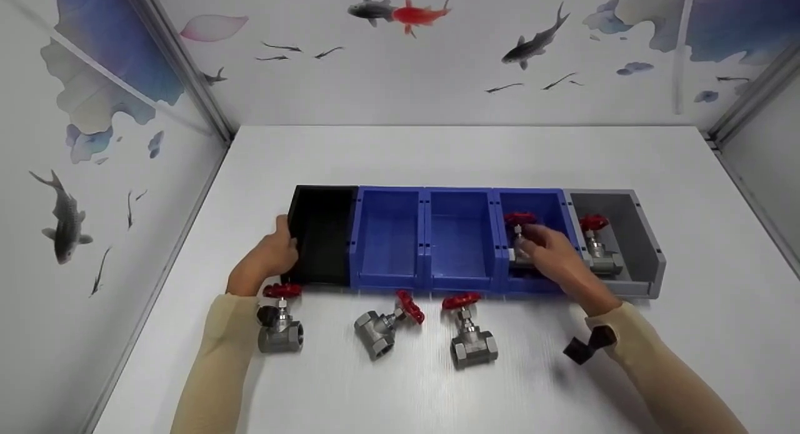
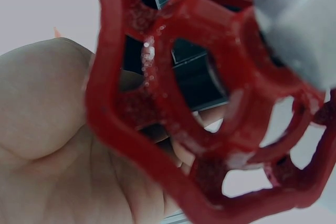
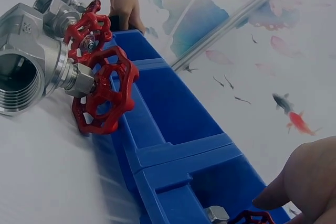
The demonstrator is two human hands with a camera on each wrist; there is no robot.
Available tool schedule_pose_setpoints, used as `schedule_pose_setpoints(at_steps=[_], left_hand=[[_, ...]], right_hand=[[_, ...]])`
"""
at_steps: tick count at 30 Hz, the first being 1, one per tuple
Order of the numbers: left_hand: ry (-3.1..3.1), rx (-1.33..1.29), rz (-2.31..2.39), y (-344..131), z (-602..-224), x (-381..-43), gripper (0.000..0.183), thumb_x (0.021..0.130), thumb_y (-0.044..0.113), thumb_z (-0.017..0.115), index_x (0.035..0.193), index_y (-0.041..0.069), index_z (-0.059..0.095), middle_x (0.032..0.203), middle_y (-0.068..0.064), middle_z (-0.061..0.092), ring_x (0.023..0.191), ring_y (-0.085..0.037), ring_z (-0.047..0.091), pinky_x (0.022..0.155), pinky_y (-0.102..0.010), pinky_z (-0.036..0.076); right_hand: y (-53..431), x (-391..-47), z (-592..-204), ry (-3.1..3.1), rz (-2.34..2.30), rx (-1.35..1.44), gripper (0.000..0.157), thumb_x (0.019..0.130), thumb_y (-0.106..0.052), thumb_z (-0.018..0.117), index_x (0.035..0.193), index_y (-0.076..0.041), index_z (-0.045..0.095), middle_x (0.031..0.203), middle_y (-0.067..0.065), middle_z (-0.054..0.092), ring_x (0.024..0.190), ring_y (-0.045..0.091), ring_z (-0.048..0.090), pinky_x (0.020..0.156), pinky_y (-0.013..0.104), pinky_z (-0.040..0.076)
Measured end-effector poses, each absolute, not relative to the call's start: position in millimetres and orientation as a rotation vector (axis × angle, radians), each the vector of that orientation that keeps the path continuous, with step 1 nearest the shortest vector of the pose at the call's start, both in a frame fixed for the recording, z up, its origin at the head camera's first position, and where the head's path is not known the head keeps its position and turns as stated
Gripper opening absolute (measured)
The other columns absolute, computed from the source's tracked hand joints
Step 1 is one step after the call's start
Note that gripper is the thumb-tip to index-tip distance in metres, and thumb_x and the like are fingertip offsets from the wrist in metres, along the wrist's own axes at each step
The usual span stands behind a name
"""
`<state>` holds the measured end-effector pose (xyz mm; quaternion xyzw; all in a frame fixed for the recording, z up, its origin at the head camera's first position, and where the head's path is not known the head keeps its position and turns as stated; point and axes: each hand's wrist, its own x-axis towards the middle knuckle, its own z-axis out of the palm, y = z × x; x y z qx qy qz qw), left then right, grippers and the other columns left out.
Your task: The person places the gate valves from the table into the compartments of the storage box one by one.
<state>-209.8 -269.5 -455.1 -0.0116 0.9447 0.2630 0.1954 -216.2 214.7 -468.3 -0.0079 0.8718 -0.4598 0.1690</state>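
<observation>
My left hand [image 1: 265, 256] holds the left wall of the black bin [image 1: 322, 234], at the left end of the row. In the left wrist view a valve's red handwheel [image 2: 157, 77] hides part of its fingers. My right hand [image 1: 553, 256] reaches into the rightmost blue bin [image 1: 540, 199] and grips a metal valve with a red handwheel [image 1: 520, 219]. The fingers cover part of the valve's body. Another valve [image 1: 603, 259] lies in the grey bin [image 1: 644, 246] at the right end, beside the right hand.
Three valves lie in front of the row: one [image 1: 281, 328] by my left forearm, one [image 1: 378, 334] in the middle, one [image 1: 473, 343] farther right. Between the black bin and the right hand stand two more blue bins [image 1: 389, 282] [image 1: 459, 284]. Printed panels [image 1: 425, 65] wall the white table.
</observation>
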Motion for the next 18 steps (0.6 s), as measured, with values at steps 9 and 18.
schedule_pose_setpoints(at_steps=[9,18], left_hand=[[2.67,-0.004,0.772,-271,-456,-209,0.051,0.104,0.01,0.029,0.147,-0.004,0.005,0.103,-0.034,0.062,0.082,-0.033,0.058,0.078,-0.046,0.045],[2.669,-0.018,0.755,-270,-455,-210,0.051,0.105,0.011,0.029,0.147,-0.004,0.005,0.116,-0.04,0.057,0.092,-0.037,0.058,0.082,-0.048,0.045]], right_hand=[[215,-207,-461,2.48,-1.346,-0.072,0.057,0.104,-0.02,0.047,0.152,0.005,0.029,0.15,0.028,0.039,0.137,0.042,0.038,0.111,0.055,0.032],[215,-200,-456,2.521,-1.316,-0.086,0.057,0.105,-0.024,0.049,0.151,0.003,0.032,0.15,0.027,0.041,0.137,0.043,0.038,0.111,0.056,0.031]])
